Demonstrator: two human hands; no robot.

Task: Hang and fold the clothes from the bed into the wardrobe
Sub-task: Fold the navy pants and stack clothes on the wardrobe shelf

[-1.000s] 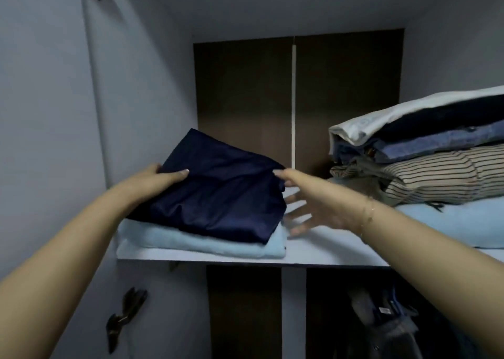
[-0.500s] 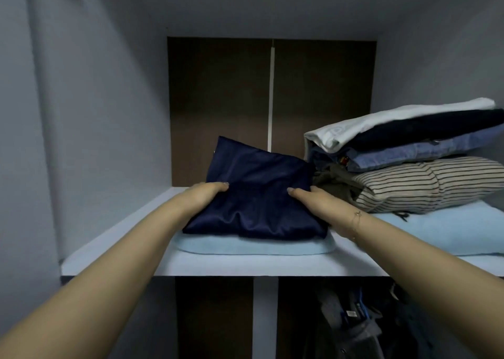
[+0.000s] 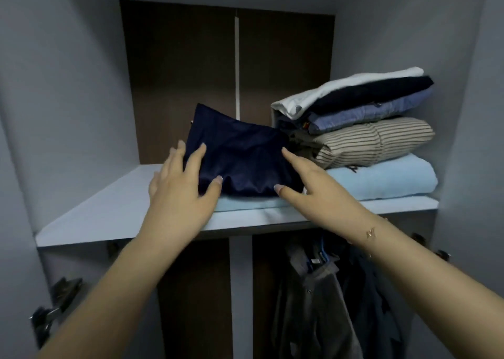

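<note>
A folded navy garment (image 3: pixel 242 157) lies on a folded light blue cloth (image 3: pixel 245 205) on the wardrobe's white shelf (image 3: pixel 109 217). My left hand (image 3: pixel 180 195) rests at the garment's left edge with its fingers spread, fingertips on the fabric. My right hand (image 3: pixel 313 187) is at the garment's right front corner, index finger along the right edge and thumb at the front edge, fingers apart. Neither hand closes around the cloth.
A stack of folded clothes (image 3: pixel 376 140) stands at the right of the shelf, touching the navy garment: white, dark, blue and striped pieces on a light blue towel (image 3: pixel 381 180). Dark clothes hang below (image 3: pixel 321 298). A door hinge (image 3: pixel 54 304) sticks out at lower left.
The navy garment with the blue cloth under it slid right along the shelf, up against the stack. Both hands loosened from its sides and now lie on it with spread fingers.
</note>
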